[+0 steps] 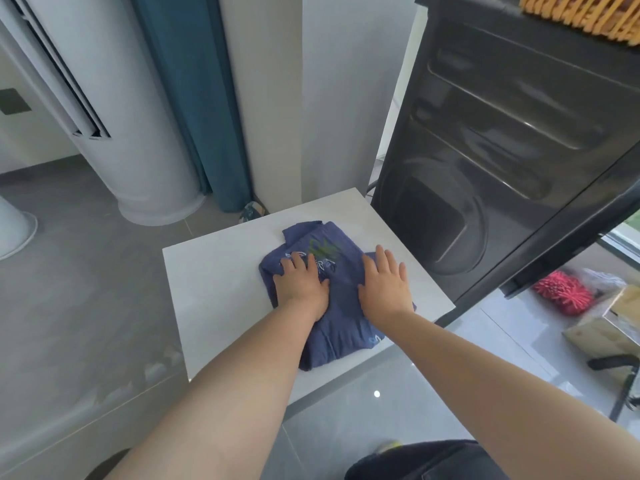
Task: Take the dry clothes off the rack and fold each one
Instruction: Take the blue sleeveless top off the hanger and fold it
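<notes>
While my left hand [301, 282] and right hand [382, 285] press flat on it, fingers straight and gripping nothing, the blue garment [341, 330] lies part-folded on the white table [214, 282]. I judge it light, soft and limp, best pinched at a folded edge. I count one garment, one table, two hands.

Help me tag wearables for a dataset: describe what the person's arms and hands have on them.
The left hand and right hand are bare: no gloves, rings, watch or bracelets show. No sleeve is visible anywhere up to the frame's edge.
</notes>
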A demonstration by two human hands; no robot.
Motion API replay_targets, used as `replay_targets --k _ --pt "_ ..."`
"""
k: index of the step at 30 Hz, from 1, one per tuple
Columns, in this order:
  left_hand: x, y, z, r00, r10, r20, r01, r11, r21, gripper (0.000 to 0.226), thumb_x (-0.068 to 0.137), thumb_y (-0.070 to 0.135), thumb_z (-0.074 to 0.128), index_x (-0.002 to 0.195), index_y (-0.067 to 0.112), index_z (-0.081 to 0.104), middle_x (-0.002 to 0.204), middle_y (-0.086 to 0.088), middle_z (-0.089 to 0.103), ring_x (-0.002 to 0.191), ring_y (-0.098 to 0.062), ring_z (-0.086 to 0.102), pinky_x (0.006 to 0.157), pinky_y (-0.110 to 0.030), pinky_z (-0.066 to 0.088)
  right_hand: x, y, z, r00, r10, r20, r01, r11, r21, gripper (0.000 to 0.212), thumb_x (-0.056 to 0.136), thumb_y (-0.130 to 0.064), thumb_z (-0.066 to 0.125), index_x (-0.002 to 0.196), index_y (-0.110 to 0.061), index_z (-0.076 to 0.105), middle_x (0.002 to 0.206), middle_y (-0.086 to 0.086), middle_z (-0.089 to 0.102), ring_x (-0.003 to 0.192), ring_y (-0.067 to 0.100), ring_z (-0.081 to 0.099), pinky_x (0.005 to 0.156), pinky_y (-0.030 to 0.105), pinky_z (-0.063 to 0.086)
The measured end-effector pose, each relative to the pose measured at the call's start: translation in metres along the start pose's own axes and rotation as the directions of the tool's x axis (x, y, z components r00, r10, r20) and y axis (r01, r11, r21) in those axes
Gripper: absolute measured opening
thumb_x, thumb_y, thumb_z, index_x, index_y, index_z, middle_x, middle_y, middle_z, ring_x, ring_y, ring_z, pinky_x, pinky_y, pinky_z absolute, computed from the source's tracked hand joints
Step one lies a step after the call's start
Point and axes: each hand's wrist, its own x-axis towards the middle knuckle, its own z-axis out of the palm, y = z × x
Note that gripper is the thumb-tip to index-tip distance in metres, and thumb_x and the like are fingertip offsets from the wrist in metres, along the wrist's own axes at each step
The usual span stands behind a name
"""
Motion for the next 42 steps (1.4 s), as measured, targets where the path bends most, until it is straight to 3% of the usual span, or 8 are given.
replay_targets --k 5,11,15,22,26,32,37,42 --pt "0.003 0.013 -0.03 0.99 0.135 0.032 -0.139 0.954 0.266 0.026 0.095 0.027 0.046 0.111 0.018 0.064 0.111 -0.001 0.064 0.106 -0.023 0.058 0.081 -0.033 0.048 -0.008 0.022 -0.006 0.953 0.273 -0.131 -0.256 0.957 0.135 0.044 0.094 -0.033 0.048 0.132 -0.011 0.04 0.14 0.011 0.033 0.126 0.028 0.034 0.102 0.034 0.031" --pt "-0.009 -0.009 -0.011 0.902 0.379 -0.205 -0.327 0.912 0.249 0.044 0.096 0.037 0.042 0.136 0.018 0.038 0.147 -0.011 0.028 0.134 -0.029 0.026 0.104 -0.042 0.029 0.0 0.037 -0.014 0.756 0.555 0.345 -0.646 0.553 0.526 0.054 0.088 -0.041 0.057 0.124 -0.003 0.042 0.111 0.013 0.052 0.1 0.032 0.054 0.074 0.036 0.042" --pt "-0.011 -0.025 0.012 0.955 0.298 0.014 -0.298 0.952 0.072 0.056 0.101 0.043 0.018 0.151 0.03 -0.005 0.158 -0.001 -0.016 0.145 -0.025 -0.016 0.118 -0.048 0.0 0.001 0.035 -0.018 0.707 0.506 0.494 -0.702 0.417 0.576 0.041 0.091 -0.042 0.053 0.106 -0.004 0.052 0.076 0.007 0.052 0.071 0.025 0.052 0.068 0.034 0.04" --pt "-0.016 -0.022 0.02 0.98 0.2 0.0 -0.2 0.978 -0.052 0.056 0.101 0.043 0.014 0.151 0.029 -0.008 0.158 0.001 -0.019 0.145 -0.025 -0.016 0.119 -0.045 0.002 -0.005 0.032 -0.026 0.731 0.369 0.574 -0.682 0.44 0.585 0.055 0.077 -0.056 0.067 0.102 -0.011 0.052 0.085 0.005 0.057 0.08 0.024 0.057 0.072 0.035 0.044" --pt "-0.019 -0.02 0.02 0.987 0.162 -0.01 -0.162 0.986 -0.047 0.057 0.101 0.044 0.016 0.152 0.026 -0.002 0.159 -0.002 -0.011 0.146 -0.027 -0.007 0.118 -0.043 0.012 -0.012 0.042 -0.027 0.74 0.076 0.668 -0.67 0.169 0.723 0.055 0.073 -0.035 0.08 0.114 -0.007 0.055 0.108 0.01 0.064 0.1 0.028 0.063 0.085 0.04 0.054" --pt "-0.024 -0.013 -0.016 0.948 0.268 -0.171 -0.238 0.955 0.178 0.045 0.098 0.045 0.03 0.117 0.012 0.054 0.118 -0.009 0.06 0.108 -0.028 0.056 0.075 -0.032 0.038 -0.008 0.043 -0.027 0.841 0.242 0.483 -0.501 0.685 0.529 0.023 0.08 -0.013 0.062 0.102 -0.006 0.06 0.085 0.008 0.06 0.071 0.021 0.055 0.063 0.027 0.048" --pt "-0.006 -0.015 -0.023 0.887 0.368 -0.278 -0.345 0.93 0.127 0.037 0.098 0.034 0.037 0.128 0.014 0.045 0.13 -0.005 0.052 0.118 -0.024 0.045 0.088 -0.034 0.038 -0.005 0.047 -0.029 0.852 0.254 0.457 -0.513 0.578 0.635 0.019 0.086 -0.022 0.062 0.101 -0.014 0.055 0.095 0.006 0.059 0.074 0.017 0.054 0.069 0.028 0.043" --pt "0.019 0.004 -0.025 0.896 0.415 0.16 -0.386 0.904 -0.186 0.077 0.091 0.048 0.051 0.151 0.018 0.015 0.157 -0.003 0.016 0.143 -0.026 0.015 0.115 -0.039 0.021 -0.004 0.05 -0.026 0.823 0.121 0.555 -0.514 0.575 0.637 0.031 0.079 -0.029 0.071 0.1 -0.01 0.06 0.1 0.011 0.065 0.091 0.027 0.062 0.083 0.037 0.054"
